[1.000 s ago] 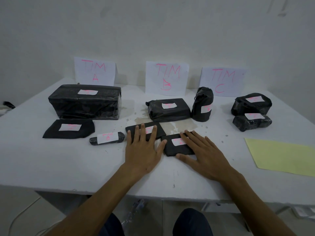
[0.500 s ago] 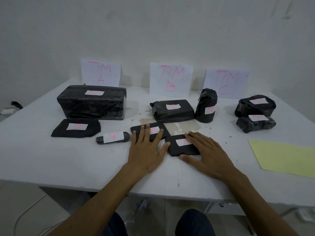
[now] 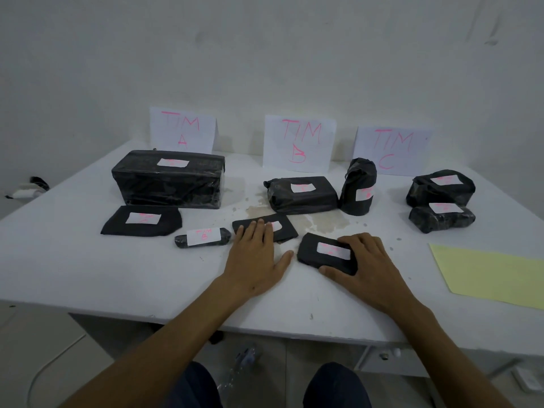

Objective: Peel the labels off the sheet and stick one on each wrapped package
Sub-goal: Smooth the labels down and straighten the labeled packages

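Note:
Several black-wrapped packages lie on the white table (image 3: 73,260), each with a white label written in pink. My left hand (image 3: 254,257) lies flat, its straight fingers resting on a flat package (image 3: 284,229). My right hand (image 3: 363,266) grips a small flat package (image 3: 315,254), fingers over its far right edge and thumb at its near edge; its label (image 3: 332,250) shows. A yellow-green sheet (image 3: 494,275) lies at the right.
Paper signs TIM A (image 3: 182,129), TIM B (image 3: 298,142) and TIM C (image 3: 393,150) lean on the wall. Below them sit a big box (image 3: 167,179), a flat pouch (image 3: 141,220), a small roll (image 3: 203,237), a block (image 3: 301,194), an upright bundle (image 3: 357,187) and two lumpy packages (image 3: 440,187).
My right hand has closed round the small package and shifted it right and turned it, away from my left hand. The left hand stays flat on its package.

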`<state>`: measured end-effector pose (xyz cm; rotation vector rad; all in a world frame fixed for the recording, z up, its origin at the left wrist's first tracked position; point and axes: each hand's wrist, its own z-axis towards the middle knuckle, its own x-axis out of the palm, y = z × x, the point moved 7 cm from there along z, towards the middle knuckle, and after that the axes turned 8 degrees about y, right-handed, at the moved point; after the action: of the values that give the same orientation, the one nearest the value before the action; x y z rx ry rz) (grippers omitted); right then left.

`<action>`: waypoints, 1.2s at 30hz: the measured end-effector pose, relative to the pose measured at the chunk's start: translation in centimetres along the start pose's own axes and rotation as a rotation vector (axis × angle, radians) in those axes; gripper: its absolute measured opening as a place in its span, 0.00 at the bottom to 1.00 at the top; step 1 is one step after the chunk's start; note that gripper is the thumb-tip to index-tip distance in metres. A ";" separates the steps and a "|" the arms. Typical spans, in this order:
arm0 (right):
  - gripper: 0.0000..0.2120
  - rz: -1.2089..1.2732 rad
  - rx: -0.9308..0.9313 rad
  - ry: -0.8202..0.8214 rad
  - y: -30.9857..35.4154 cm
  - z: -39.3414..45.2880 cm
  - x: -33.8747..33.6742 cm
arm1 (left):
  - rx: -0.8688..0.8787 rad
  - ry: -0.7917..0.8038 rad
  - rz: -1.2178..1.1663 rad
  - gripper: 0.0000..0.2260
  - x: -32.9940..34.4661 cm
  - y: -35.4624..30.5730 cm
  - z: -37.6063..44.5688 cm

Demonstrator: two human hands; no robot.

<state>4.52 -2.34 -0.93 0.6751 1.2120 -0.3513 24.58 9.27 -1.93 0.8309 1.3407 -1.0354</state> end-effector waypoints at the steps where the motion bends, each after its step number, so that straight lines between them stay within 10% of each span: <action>1: 0.39 0.006 0.033 -0.018 -0.4 -0.1 -0.1 | 0.018 0.000 -0.005 0.44 -0.1 0.0 -0.3; 36: 0.40 0.093 0.064 -0.003 0.3 0.7 0.2 | 0.481 0.201 -0.074 0.22 -2.3 -0.1 -7.0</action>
<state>5.21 -2.55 -0.92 0.7838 1.1663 -0.3142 22.08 16.04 -0.24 1.2774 1.3135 -1.3901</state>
